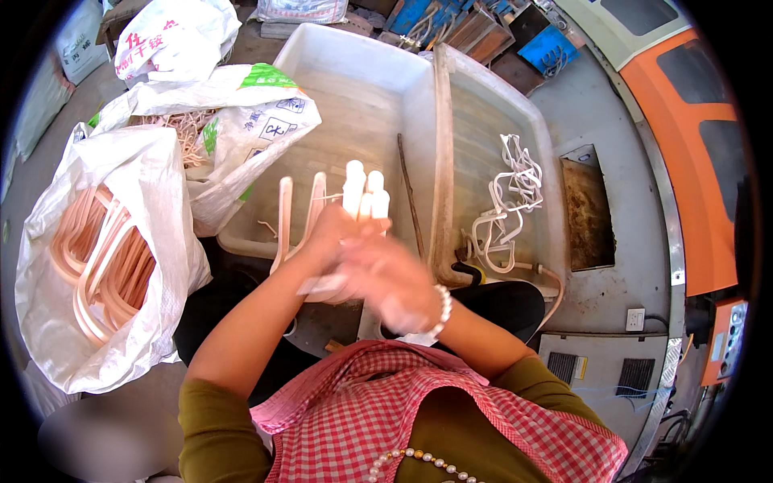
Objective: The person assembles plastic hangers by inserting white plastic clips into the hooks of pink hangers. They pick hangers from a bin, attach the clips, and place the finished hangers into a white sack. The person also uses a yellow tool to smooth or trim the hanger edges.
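By the tub (pixel 346 84), left hand (pixel 324 232) and blurred right hand (pixel 393 278) overlap beside pink prongs (pixel 284 216) — I can't tell their grip.

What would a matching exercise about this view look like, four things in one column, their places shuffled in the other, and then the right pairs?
Things
1. Heap of pale pink curved plastic pieces
2. Tangled white plastic loops
3. White round-beaded bracelet
4. Two slender pale pink plastic prongs

Places
A. Around the wrist of the right hand
B. Beside the left hand
C. In the open white woven sack
D. In the narrower whitish plastic tub on the right

Pairs: 1-C, 2-D, 3-A, 4-B
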A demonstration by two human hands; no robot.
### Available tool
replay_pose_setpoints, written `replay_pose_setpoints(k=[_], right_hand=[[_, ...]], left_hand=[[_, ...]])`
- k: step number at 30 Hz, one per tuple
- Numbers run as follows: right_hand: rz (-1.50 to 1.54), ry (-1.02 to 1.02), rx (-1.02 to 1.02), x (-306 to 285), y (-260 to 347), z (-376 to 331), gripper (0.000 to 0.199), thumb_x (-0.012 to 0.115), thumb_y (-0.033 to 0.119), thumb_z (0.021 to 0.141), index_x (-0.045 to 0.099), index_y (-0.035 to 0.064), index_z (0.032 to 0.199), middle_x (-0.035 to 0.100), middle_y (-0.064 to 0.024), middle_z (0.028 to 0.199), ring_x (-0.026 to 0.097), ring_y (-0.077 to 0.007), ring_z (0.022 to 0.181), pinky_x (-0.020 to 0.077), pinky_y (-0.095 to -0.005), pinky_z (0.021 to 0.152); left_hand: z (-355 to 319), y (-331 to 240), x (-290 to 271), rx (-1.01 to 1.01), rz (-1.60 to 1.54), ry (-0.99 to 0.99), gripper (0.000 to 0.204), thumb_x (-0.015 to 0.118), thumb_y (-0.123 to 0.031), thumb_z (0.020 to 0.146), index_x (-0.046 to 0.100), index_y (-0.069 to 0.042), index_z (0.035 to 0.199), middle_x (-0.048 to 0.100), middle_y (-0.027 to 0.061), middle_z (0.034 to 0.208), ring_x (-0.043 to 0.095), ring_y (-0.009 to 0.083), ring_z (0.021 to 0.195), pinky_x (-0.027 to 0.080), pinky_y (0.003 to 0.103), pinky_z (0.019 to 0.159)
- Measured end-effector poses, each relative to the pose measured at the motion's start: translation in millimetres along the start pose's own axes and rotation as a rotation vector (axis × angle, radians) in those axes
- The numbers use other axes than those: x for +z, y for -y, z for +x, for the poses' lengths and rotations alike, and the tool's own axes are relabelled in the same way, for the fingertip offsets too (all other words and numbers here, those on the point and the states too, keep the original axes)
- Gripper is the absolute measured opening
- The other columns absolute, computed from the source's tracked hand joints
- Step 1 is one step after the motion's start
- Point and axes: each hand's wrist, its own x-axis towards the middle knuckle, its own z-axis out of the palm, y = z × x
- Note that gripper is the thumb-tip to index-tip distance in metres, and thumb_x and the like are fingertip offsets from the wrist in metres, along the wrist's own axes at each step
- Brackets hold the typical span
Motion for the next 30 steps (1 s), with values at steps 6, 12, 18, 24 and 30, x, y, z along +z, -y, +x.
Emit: replay_pose_setpoints(k=[6,12,18,24,30], right_hand=[[0.844,-0.638,0.772,-60.3,-72.9,-0.3,0.025,0.047,0.004,0.087,0.062,-0.0041,0.105,0.063,-0.0088,0.084,0.052,-0.0105,0.062,0.0428,-0.0241,0.057],[1.166,-0.075,1.438,-16.3,-106.6,-13.1,0.040,0.065,0.036,0.087,0.060,0.0036,0.110,0.065,-0.0045,0.086,0.036,-0.0003,0.046,0.0250,-0.0155,0.039],[1.309,-0.262,1.172,-8.6,-115.4,-9.2,0.027,0.058,0.032,0.092,0.063,0.0064,0.100,0.063,-0.0033,0.080,0.032,-0.0013,0.042,0.0231,-0.0159,0.038],[0.735,-0.676,0.942,-3.8,-60.0,-1.4,0.027,0.054,0.024,0.095,0.063,0.0005,0.101,0.068,-0.0076,0.086,0.039,-0.0020,0.045,0.0294,-0.0172,0.040],[0.715,-0.641,1.039,3.4,-53.7,-24.6,0.025,0.058,0.022,0.093,0.066,0.0003,0.101,0.065,-0.0031,0.074,0.043,-0.0021,0.049,0.0303,-0.0168,0.041]], left_hand=[[-24.8,-4.4,16.9,0.209,0.645,-0.109,0.041,0.074,-0.025,0.072,0.057,-0.002,0.101,0.065,0.0172,0.093,0.063,0.0321,0.089,0.048,0.040,0.078],[-23.9,2.0,18.3,0.333,0.919,0.008,0.041,0.070,-0.027,0.076,0.052,-0.005,0.106,0.065,0.0169,0.090,0.062,0.0360,0.085,0.048,0.046,0.073],[-25.6,2.9,17.0,0.288,0.844,0.004,0.040,0.071,-0.027,0.076,0.055,-0.005,0.105,0.065,0.0178,0.094,0.063,0.0339,0.088,0.050,0.043,0.075],[-11.8,-1.9,16.2,0.083,-0.275,-0.018,0.036,0.070,-0.005,0.080,0.057,0.001,0.113,0.065,0.0071,0.097,0.062,0.0159,0.085,0.050,0.030,0.075],[-18.4,-22.8,-4.7,-0.114,-0.496,0.059,0.032,0.072,-0.011,0.080,0.059,0.003,0.106,0.064,0.0090,0.092,0.064,0.0178,0.079,0.054,0.035,0.071]])
